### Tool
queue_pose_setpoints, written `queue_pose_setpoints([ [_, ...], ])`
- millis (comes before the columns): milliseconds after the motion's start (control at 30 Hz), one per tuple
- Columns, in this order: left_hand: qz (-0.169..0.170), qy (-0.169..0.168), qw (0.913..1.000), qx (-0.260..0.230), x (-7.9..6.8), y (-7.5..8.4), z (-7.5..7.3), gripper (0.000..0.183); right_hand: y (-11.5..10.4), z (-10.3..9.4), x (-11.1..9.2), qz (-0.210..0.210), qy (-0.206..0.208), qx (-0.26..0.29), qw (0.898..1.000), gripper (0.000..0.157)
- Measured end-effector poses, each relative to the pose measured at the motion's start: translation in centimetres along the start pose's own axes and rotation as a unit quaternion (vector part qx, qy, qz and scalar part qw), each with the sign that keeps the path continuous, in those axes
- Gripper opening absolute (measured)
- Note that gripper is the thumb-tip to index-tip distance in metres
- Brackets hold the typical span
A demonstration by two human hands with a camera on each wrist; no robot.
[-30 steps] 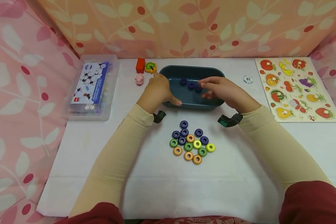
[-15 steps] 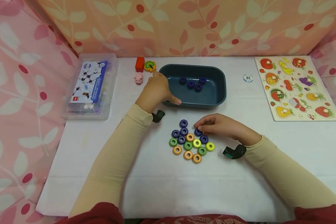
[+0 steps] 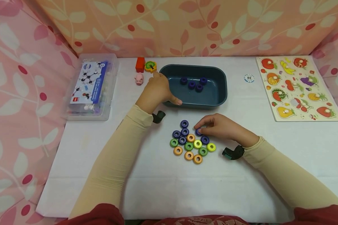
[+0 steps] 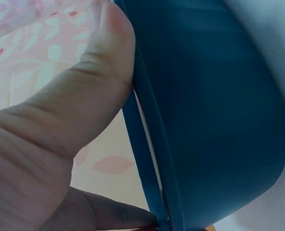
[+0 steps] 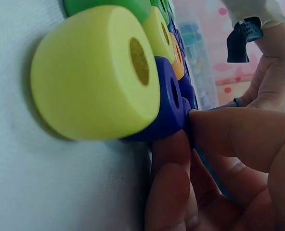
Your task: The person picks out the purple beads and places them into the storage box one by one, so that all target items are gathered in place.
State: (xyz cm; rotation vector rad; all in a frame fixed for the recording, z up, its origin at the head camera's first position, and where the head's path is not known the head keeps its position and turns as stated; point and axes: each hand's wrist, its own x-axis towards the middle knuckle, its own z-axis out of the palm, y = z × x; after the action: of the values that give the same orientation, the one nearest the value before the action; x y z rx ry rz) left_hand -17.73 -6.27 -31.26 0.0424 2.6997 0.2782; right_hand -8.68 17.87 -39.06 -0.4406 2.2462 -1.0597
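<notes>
The grey-blue tray (image 3: 191,98) sits on the white surface (image 3: 169,193) at twelve o'clock from the ring cluster (image 3: 188,150), counting the far side as twelve, with four purple rings (image 3: 192,85) on its floor. The left hand (image 3: 156,91), at eleven o'clock, spreads wide around the tray's nine o'clock end and holds it, thumb over the near rim. The right hand (image 3: 221,126), at two o'clock, is drawn narrow, pinching a purple ring (image 3: 197,132) at the cluster's one o'clock edge. Beside that ring lie five more purple rings (image 3: 204,143), four orange rings (image 3: 197,162), three green rings (image 3: 203,155) and two yellow rings (image 3: 211,150), some touching, others just apart. Well apart at two o'clock is a fruit puzzle (image 3: 295,93); at ten is a clear case (image 3: 90,84). Between ten and eleven are a red block (image 3: 140,64), a tree piece (image 3: 150,66) and a pink pig (image 3: 139,79).
</notes>
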Motion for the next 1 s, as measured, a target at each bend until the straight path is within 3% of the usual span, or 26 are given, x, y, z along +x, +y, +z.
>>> queue_pose_setpoints([
  [267, 0.002, 0.0, 1.0, -0.006, 0.1, -0.1, 0.1, 0.139, -0.2, 0.0, 0.0, 0.015, -0.011, 0.025, 1.0, 0.022],
  [433, 0.002, 0.006, 0.9999, -0.012, 0.1, -0.1, 0.2, 0.139, -1.7, -1.1, -0.8, 0.03, -0.01, 0.012, 0.999, 0.022],
  [533, 0.0, 0.01, 0.9999, -0.012, 0.0, -0.1, 0.1, 0.139, -3.2, -2.8, -1.2, 0.048, 0.018, 0.019, 0.999, 0.023],
  [633, 0.0, 0.008, 0.9999, -0.009, 0.0, 0.0, 0.0, 0.14, -4.5, -5.2, -1.0, 0.078, 0.078, 0.035, 0.993, 0.027],
  [733, -0.001, 0.004, 1.0, -0.007, 0.0, -0.1, -0.1, 0.14, -5.2, -7.7, 0.4, 0.108, 0.131, 0.065, 0.983, 0.034],
  [800, -0.002, -0.001, 1.0, -0.006, 0.1, -0.1, -0.1, 0.14, -5.1, -8.9, 1.9, 0.121, 0.149, 0.057, 0.98, 0.036],
  [900, -0.002, -0.001, 1.0, -0.006, 0.1, -0.2, 0.0, 0.141, -4.8, -9.9, 4.2, 0.129, 0.159, 0.017, 0.979, 0.035],
  [1000, 0.0, -0.001, 1.0, -0.008, 0.0, -0.1, 0.0, 0.141, -4.6, -10.0, 6.1, 0.134, 0.158, -0.058, 0.977, 0.032],
])
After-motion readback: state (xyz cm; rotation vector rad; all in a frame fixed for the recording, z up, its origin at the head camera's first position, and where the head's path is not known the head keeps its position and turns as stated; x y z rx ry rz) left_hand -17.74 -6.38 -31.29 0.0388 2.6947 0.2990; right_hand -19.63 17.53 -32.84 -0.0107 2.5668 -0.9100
